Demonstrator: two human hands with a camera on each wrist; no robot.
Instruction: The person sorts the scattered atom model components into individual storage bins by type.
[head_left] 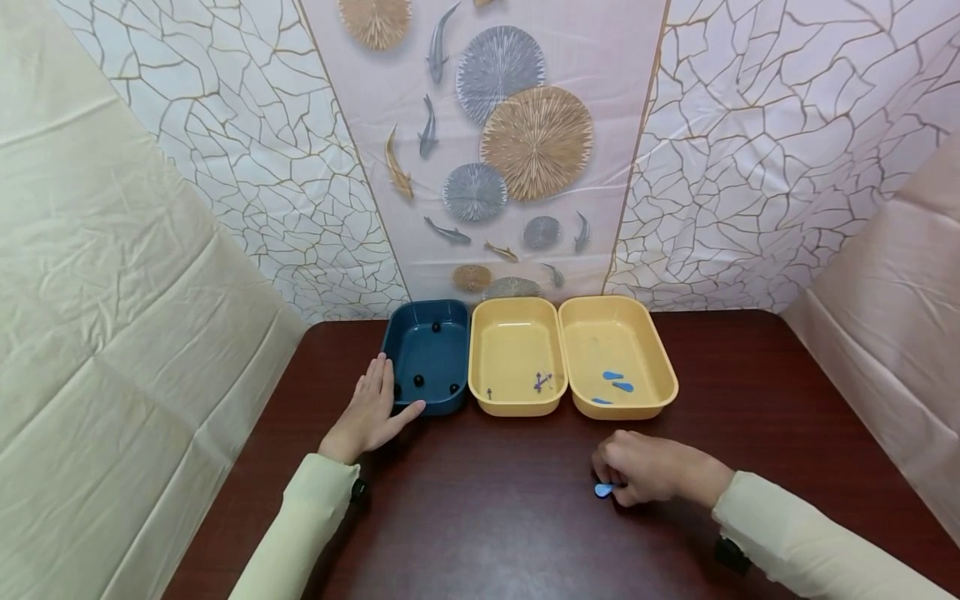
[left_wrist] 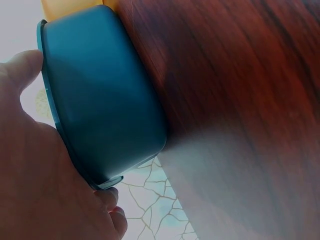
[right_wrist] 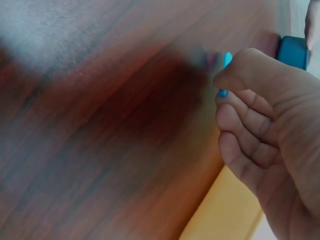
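My right hand (head_left: 645, 468) pinches a small light-blue teardrop-shaped piece (head_left: 603, 490) between thumb and fingertips, low over the table in front of the right yellow bin (head_left: 611, 337). In the right wrist view the piece (right_wrist: 227, 59) pokes out past the thumb, its middle hidden. Three similar blue pieces (head_left: 622, 387) lie inside that bin. My left hand (head_left: 367, 412) rests at the left front corner of the dark teal bin (head_left: 438, 354), fingers straight along the side and thumb spread across the front rim. Several black balls (head_left: 418, 381) sit in the teal bin.
Between the teal and right bins stands the middle yellow bin (head_left: 516, 350), holding small purple pieces (head_left: 540, 382). All three bins form a row at the back of the dark wood table (head_left: 480, 500). A patterned cloth wall (head_left: 525, 242) rises behind them, with plain cloth at both sides.
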